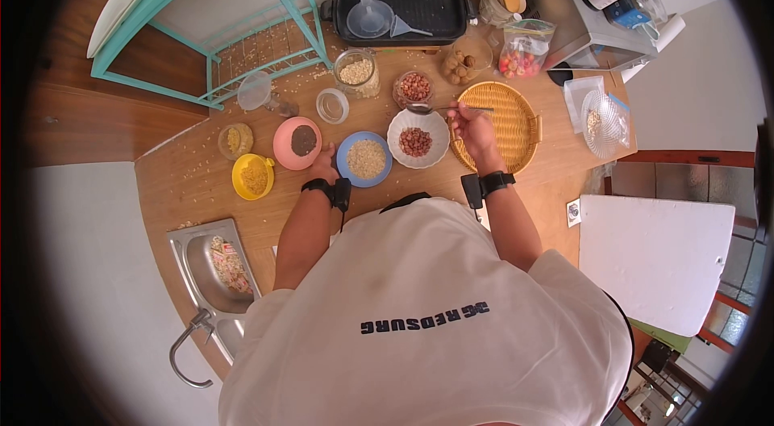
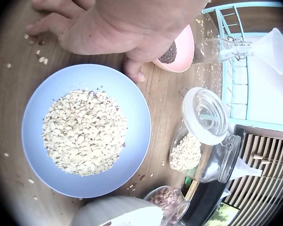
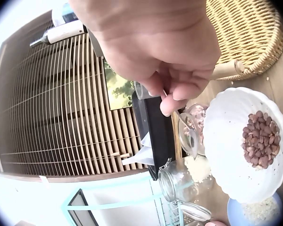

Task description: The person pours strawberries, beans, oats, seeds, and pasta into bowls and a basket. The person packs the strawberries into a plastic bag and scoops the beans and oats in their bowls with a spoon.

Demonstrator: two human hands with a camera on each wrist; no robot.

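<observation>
My right hand [image 1: 476, 134] pinches the handle of a metal spoon [image 1: 419, 109]. The spoon's bowl points left, over the gap between the scalloped white bowl [image 1: 393, 134] and a small glass jar of reddish peanuts [image 1: 415, 87]. Similar peanuts [image 3: 261, 141] lie in the white bowl, seen from the right wrist. With its fingers extended, my left hand [image 2: 118, 28] rests on the tabletop, thumb down near the blue bowl [image 2: 33, 141] of pale oat flakes [image 2: 85, 132]. Beside that hand is a pink bowl [image 1: 282, 136] with dark seeds.
A yellow bowl [image 1: 239, 182] of yellow grain stands left, near the sink [image 1: 189, 245]. Behind are an open jar of flakes [image 1: 357, 75], a black pan [image 1: 431, 3] with funnels, and a teal rack [image 1: 266, 63]. At right sits a wicker tray [image 1: 516, 132]. Spilled flakes dot the wood.
</observation>
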